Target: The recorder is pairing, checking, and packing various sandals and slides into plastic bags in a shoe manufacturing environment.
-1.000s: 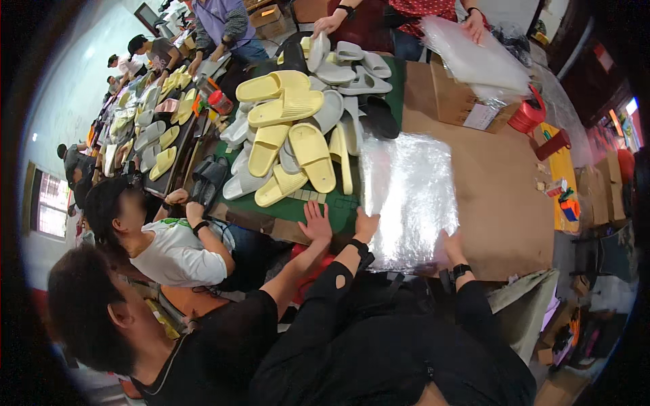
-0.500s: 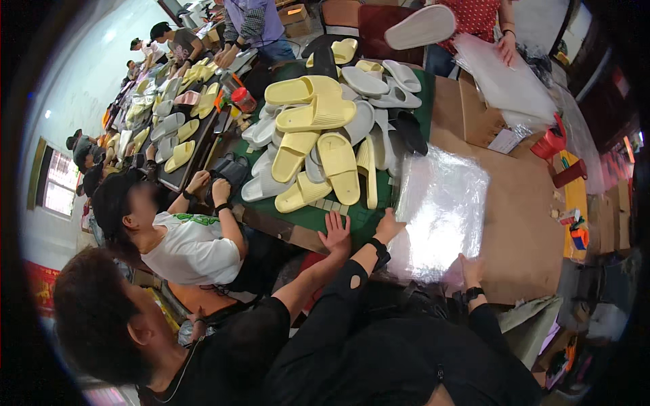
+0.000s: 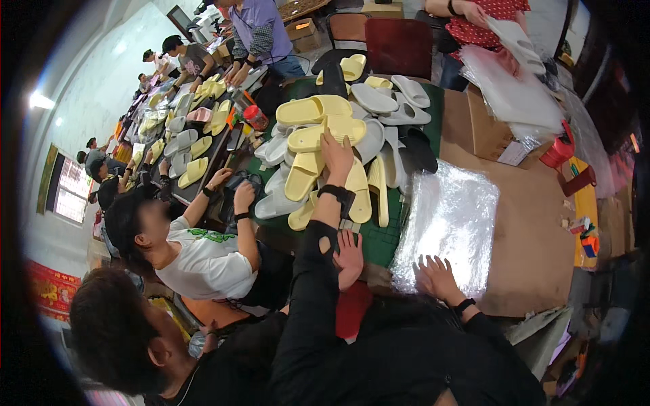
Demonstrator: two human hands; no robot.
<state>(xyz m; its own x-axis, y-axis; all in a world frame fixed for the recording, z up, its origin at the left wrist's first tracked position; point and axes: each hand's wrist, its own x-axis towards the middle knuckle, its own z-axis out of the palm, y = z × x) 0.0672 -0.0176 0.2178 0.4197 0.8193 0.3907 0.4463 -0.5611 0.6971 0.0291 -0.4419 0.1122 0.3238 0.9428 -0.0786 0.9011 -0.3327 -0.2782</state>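
My left hand [image 3: 336, 157] reaches into a pile of slide sandals. Its fingers are apart, their tips over a yellow slide [image 3: 308, 137] near the top. Another yellow slide [image 3: 301, 110] lies behind that one, and grey slides [image 3: 275, 195] and black ones lie around and beneath. My right hand [image 3: 439, 277] is spread open on the near edge of a stack of shiny clear plastic bags [image 3: 450, 216]. Between my arms, a co-worker's open hand [image 3: 349, 257] rests by the table's near edge.
Brown cardboard [image 3: 531, 250] covers the table to the right. An open carton [image 3: 491, 128] holding plastic sheets stands behind it; a person in red holds a pale slide [image 3: 518, 44]. At left, co-workers sit along a slipper-covered table near a red-lidded jar [image 3: 255, 116].
My left hand has left the bags and moved up to the yellow slides. My right hand has shifted from the stack's near right corner onto its near edge. The view has shifted slightly.
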